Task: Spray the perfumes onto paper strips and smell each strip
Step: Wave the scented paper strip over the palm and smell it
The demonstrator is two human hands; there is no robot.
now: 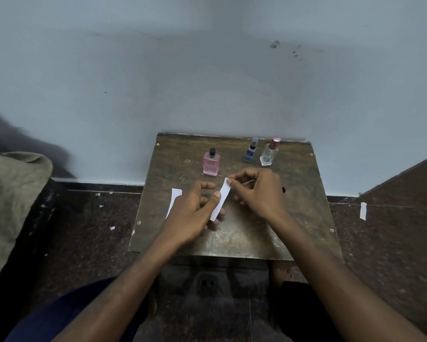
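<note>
My grip: left hand and right hand pinch a white paper strip mid-frame, one at each end; it looks light and floppy, best held by its ends.
</note>
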